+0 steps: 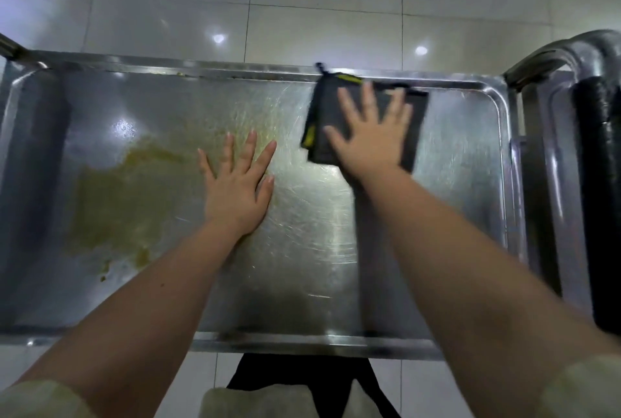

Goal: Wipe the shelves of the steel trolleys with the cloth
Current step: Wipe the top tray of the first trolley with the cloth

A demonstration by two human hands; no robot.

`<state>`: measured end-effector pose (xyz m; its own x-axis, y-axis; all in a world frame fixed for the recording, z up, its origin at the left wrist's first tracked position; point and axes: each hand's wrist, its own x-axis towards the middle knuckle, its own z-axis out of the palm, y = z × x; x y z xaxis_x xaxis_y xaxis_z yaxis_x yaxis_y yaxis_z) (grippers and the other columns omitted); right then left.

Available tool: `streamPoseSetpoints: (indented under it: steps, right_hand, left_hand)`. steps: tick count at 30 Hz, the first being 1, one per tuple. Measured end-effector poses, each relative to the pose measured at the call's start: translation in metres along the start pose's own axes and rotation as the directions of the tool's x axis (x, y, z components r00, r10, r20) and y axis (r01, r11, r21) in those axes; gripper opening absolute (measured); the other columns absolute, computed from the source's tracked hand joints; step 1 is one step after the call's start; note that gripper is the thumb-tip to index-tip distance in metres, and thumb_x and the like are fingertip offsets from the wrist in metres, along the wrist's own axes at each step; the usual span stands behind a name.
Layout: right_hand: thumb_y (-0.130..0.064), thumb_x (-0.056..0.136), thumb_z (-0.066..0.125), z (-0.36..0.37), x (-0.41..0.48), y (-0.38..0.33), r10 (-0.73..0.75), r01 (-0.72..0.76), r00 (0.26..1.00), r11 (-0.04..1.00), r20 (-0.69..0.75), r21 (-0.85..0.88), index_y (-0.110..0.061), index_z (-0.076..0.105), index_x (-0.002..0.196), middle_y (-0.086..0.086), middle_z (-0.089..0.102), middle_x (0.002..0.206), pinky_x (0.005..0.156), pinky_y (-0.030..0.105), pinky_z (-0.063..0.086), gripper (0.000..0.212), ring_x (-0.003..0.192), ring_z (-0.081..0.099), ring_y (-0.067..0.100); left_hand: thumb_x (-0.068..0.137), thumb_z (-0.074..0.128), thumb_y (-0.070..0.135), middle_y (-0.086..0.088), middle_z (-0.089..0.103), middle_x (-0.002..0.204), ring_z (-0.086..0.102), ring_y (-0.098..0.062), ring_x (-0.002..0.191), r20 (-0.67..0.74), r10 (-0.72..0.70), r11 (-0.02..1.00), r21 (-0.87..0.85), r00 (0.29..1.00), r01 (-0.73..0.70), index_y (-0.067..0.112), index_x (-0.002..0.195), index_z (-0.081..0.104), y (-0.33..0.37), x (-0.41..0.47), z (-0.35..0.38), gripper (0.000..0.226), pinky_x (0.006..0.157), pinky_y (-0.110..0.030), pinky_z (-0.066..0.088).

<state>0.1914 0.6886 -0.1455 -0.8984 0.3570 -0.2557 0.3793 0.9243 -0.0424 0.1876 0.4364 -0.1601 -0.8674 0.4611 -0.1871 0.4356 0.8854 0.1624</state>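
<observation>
Step in hand: you are wiping the top shelf [302, 249] of the steel trolley [551, 58], and by my reading you are working its far right part; the job looks partly done, since the metal around your hands is showing swirl marks while the left part is carrying a smear

Right hand: your right hand [369, 138] is lying flat with the fingers straight and spread, pressing down on the cloth; it is gripping nothing, only pushing; the fingers are showing blurred, which suggests a stroke in progress

Cloth: the cloth [322, 105], dark with yellow trim, is lying folded on the shelf under your right palm, just inside the far rim [235, 70]; its edges are showing to the left of your hand and beyond your fingertips, and a small loop [321, 67] is poking out over the rim

Left hand: your left hand [235, 189] is resting flat on bare steel near the middle of the shelf, fingers straight and apart, holding nothing; it is sitting near the cloth, to its left and closer to you, not touching it; it seems to be bracing the trolley

Stain: a yellowish-brown stain [111, 202] is spreading across the left half, well apart from the cloth; your left hand is lying between the two

Next move: I judge the cloth is needing to travel left onto the stain; that is calling for firm, flat pressure and for lifting your left hand out of the path
</observation>
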Motion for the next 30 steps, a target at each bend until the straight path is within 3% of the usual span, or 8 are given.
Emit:
streamPoseSetpoints:
  steps: [5, 10, 14, 16, 19, 22, 27, 30]
  right_hand:
    - [-0.076, 0.088, 0.014, 0.005, -0.022, -0.016, -0.246, 0.247, 0.969, 0.969, 0.023, -0.017, -0.050, 0.002, 0.152, -0.010, -0.003, 0.164, 0.116, 0.061, -0.007, 0.070, 0.147, -0.011, 0.042]
    - [-0.081, 0.085, 0.009, 0.004, -0.069, 0.130, 0.200, -0.200, 0.980, 0.979, 0.003, 0.043, -0.050, 0.004, 0.152, -0.009, -0.001, 0.165, 0.118, 0.059, -0.002, 0.073, 0.148, -0.007, 0.041]
    - [-0.078, 0.084, -0.001, 0.014, -0.097, 0.098, 0.382, -0.382, 0.924, 0.922, 0.019, 0.062, -0.047, -0.005, 0.153, -0.005, -0.009, 0.164, 0.115, 0.063, -0.002, 0.076, 0.146, -0.010, 0.046]
    - [-0.076, 0.085, 0.002, 0.022, -0.106, 0.040, 0.290, -0.290, 0.957, 0.956, 0.021, 0.045, -0.047, -0.009, 0.152, -0.005, -0.014, 0.163, 0.114, 0.065, -0.006, 0.074, 0.145, -0.014, 0.048]
    - [-0.074, 0.088, 0.010, 0.035, -0.129, -0.031, -0.089, 0.089, 0.995, 0.996, 0.041, 0.018, -0.046, -0.004, 0.153, -0.007, -0.010, 0.164, 0.114, 0.065, -0.007, 0.071, 0.145, -0.017, 0.046]
    - [-0.076, 0.090, 0.018, 0.033, -0.127, -0.008, -0.249, 0.249, 0.968, 0.968, 0.005, 0.004, -0.049, 0.003, 0.152, -0.011, -0.001, 0.164, 0.117, 0.060, -0.004, 0.070, 0.148, -0.013, 0.039]
    - [-0.080, 0.084, 0.006, 0.026, -0.133, 0.138, 0.236, -0.236, 0.972, 0.972, -0.015, 0.022, -0.049, 0.003, 0.153, -0.010, -0.001, 0.165, 0.118, 0.059, -0.002, 0.075, 0.148, -0.007, 0.039]
    - [-0.078, 0.085, 0.003, 0.027, -0.154, 0.135, 0.348, -0.348, 0.937, 0.937, -0.004, 0.044, -0.044, 0.003, 0.154, -0.004, -0.001, 0.165, 0.115, 0.064, -0.001, 0.076, 0.147, -0.007, 0.044]
  left_hand:
    - [0.098, 0.015, 0.051, 0.006, 0.007, 0.164, -0.001, -0.032, 0.151, 0.024, -0.008, 1.000, 0.028, 1.000, 0.007, 0.037, 0.155, 0.014, 0.002, 0.001, -0.001, 0.059, 0.113, -0.069, -0.003]
    - [0.099, 0.014, 0.051, 0.008, -0.001, 0.164, -0.007, -0.029, 0.151, 0.030, -0.016, 1.000, 0.020, 0.999, 0.015, 0.045, 0.153, 0.003, 0.003, 0.000, 0.001, 0.056, 0.114, -0.066, -0.008]
    - [0.099, 0.012, 0.052, 0.009, -0.003, 0.164, -0.008, -0.028, 0.151, 0.035, -0.018, 1.000, 0.007, 0.999, 0.018, 0.045, 0.154, 0.002, 0.001, 0.000, 0.001, 0.056, 0.114, -0.066, -0.009]
    - [0.099, 0.012, 0.052, 0.011, -0.004, 0.164, -0.008, -0.027, 0.151, 0.033, -0.023, 1.000, 0.003, 0.999, 0.023, 0.046, 0.153, 0.001, 0.000, 0.000, 0.000, 0.056, 0.113, -0.067, -0.009]
    - [0.098, 0.014, 0.050, 0.010, 0.000, 0.164, -0.004, -0.029, 0.151, 0.028, -0.020, 1.000, -0.002, 0.999, 0.020, 0.045, 0.152, 0.000, 0.001, -0.001, 0.000, 0.056, 0.112, -0.068, -0.007]
    - [0.098, 0.014, 0.050, 0.009, 0.002, 0.165, -0.003, -0.029, 0.151, 0.031, -0.019, 1.000, 0.004, 0.999, 0.019, 0.045, 0.153, 0.002, 0.002, 0.000, -0.001, 0.056, 0.113, -0.068, -0.007]
    - [0.098, 0.012, 0.051, 0.008, -0.001, 0.165, -0.010, -0.027, 0.151, 0.044, -0.021, 1.000, -0.008, 0.999, 0.021, 0.044, 0.154, 0.006, 0.005, -0.001, -0.002, 0.057, 0.113, -0.067, -0.011]
    - [0.100, 0.016, 0.049, 0.006, -0.001, 0.165, -0.010, -0.028, 0.151, 0.038, -0.027, 1.000, -0.001, 0.999, 0.027, 0.043, 0.155, 0.006, 0.005, -0.001, -0.002, 0.055, 0.113, -0.065, -0.014]
